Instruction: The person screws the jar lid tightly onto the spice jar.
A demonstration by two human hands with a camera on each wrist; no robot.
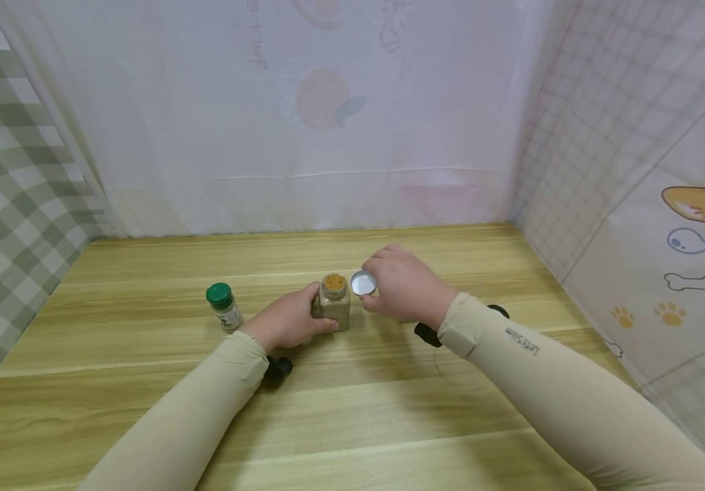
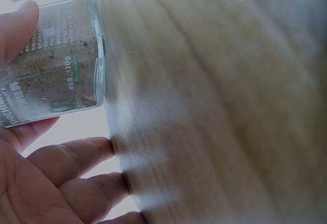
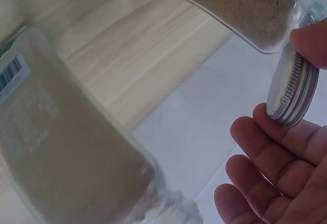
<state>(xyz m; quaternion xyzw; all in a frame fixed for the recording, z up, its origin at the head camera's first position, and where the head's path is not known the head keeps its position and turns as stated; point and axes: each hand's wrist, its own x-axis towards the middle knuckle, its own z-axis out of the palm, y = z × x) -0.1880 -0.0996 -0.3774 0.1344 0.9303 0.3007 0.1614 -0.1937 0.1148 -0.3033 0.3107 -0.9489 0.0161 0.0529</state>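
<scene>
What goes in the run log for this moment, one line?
left hand: grips uncapped jar | right hand: pinches lid | green-capped bottle: left of jar

Landmark: open jar [image 2: 56,75]. Print on it: "120g", "SHICHI…", smaller lines illegible. Right of jar, right sleeve [image 1: 530,368]: "Let's Slim". Left of jar, green-capped bottle [image 1: 227,314]: label too small to read. Behind jar, curtain [image 1: 205,116]: faint reversed lettering. Second jar [image 3: 76,137], apart from it: barcode [image 3: 11,74], digits unresolved
</scene>
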